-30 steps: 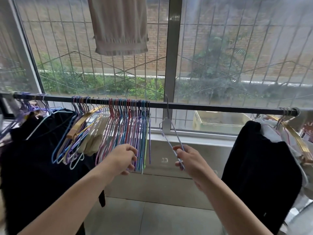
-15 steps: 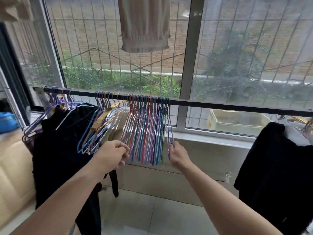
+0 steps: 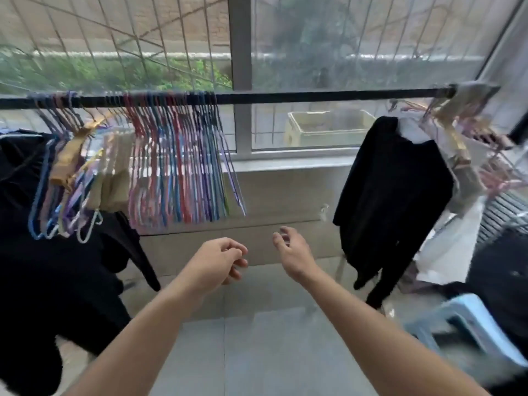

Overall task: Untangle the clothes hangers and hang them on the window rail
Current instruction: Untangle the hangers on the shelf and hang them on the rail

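Both the left hand (image 3: pixel 220 260) and right hand (image 3: pixel 291 250) hang loose, holding nothing. The tightly packed hangers (image 3: pixel 177 164) on the rail (image 3: pixel 314 97) could easily snag together again.

left hand (image 3: pixel 217 260) loosely curled, empty; right hand (image 3: pixel 291 251) — seemingly relaxed

Hangers (image 3: pixel 177 167) red, blue, purple, pink; rail (image 3: pixel 314 97) black; garment (image 3: pixel 391 190) black; stool (image 3: pixel 474 318) pale blue.
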A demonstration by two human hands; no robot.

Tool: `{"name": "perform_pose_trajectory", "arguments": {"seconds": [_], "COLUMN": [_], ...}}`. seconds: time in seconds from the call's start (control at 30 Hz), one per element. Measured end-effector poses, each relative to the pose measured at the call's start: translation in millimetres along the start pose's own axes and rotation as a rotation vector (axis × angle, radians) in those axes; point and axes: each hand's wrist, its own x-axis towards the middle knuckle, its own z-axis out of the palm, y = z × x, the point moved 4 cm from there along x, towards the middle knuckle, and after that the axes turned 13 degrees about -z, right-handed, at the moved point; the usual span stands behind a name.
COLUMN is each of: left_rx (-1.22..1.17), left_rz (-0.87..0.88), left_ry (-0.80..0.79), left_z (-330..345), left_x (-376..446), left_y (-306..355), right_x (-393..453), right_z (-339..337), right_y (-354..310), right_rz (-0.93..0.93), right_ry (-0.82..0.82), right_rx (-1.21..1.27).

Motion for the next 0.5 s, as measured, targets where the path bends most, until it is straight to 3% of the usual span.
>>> {"name": "perform_pose_trajectory", "arguments": {"seconds": [0.17, 0.33, 0.5], "left_rx": [0.109, 0.301, 0.420], "left_rz": [-0.111, -0.215, -0.278], "left_ry": [-0.320, -0.621, -0.728], "left_z": [137, 273, 349], "left_x": [28, -24, -88], "left_y": [-52, -111, -154], "right_x": [-145, -355, -514], "right_z": [-60, -133, -182], "right_y": [126, 227, 284], "right_rz": [0.415, 0.864, 1.130], "right_ry": [0.087, 0.156, 0.226], "right_rx": [-0.094, -0.209, -0.252]}}
